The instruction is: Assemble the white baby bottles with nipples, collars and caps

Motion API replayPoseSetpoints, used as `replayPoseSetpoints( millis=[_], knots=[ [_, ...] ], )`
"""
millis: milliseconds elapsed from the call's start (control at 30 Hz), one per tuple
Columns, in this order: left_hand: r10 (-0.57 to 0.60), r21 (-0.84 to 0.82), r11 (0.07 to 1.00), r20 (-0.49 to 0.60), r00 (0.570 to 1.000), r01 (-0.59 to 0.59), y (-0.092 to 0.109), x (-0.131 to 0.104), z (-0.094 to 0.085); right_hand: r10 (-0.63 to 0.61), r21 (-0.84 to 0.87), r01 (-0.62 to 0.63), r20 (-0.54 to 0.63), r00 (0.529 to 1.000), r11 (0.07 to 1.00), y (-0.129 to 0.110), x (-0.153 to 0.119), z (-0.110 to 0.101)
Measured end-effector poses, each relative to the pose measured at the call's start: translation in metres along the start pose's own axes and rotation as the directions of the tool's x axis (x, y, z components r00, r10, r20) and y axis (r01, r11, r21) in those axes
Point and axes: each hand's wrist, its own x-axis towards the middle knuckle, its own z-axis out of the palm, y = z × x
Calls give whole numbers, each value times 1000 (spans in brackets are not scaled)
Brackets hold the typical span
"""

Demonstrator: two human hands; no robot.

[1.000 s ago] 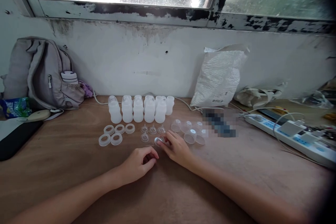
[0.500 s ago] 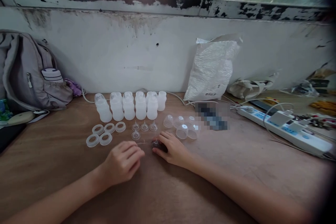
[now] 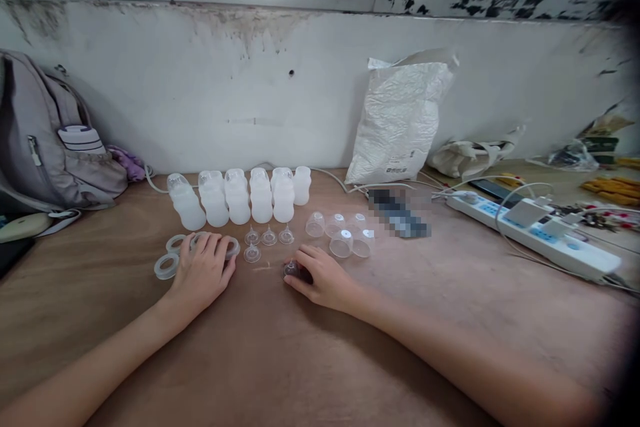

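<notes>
"What are the fingers doing?"
"The right hand [image 3: 320,279] grasps a teat [image 3: 290,269] near the middle. The left hand [image 3: 201,268] lies over the rings [image 3: 166,266] at left; I can't tell whether it grips one."
"Anything in the way?"
"That hand partly hides the rings. Four other teats [image 3: 253,253] stand just far of the gap, bottles [image 3: 237,200] beyond, caps [image 3: 341,245] right."

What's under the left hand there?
Parts of pale rings show around the fingers of the left hand; whatever lies beneath its palm is covered and can't be seen.
</notes>
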Motion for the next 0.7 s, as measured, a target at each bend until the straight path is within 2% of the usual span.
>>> replayPoseSetpoints(
  millis=[167, 233, 300, 400, 467, 567, 700],
  knots=[
    [36, -52, 998, -42, 998, -38, 0, 1, 2, -2, 0, 2, 3, 1000, 1000, 0, 0, 0],
    [40, -128, 991, -65, 997, -48, 1, 0, 1, 0, 6, 0, 2, 1000, 1000, 0, 0, -1],
    [81, -247, 963, -135, 988, -112, 3, -2, -2, -13, 25, 12, 7, 1000, 1000, 0, 0, -2],
    [223, -450, 836, -245, 944, -314, 11, -7, -11, -73, 69, 70, 40, 997, 995, -4, -2, -5],
    [285, -580, 722, -246, 926, -377, 18, -12, -16, -127, 95, 120, 71, 989, 988, -9, -4, -5],
    [269, -740, 604, -162, 949, -297, 29, -16, -22, -182, 145, 167, 92, 979, 975, -16, -7, -4],
    [215, -818, 556, -27, 976, -145, 41, -15, -26, -208, 262, 181, 80, 975, 948, -19, -7, -3]
  ],
)
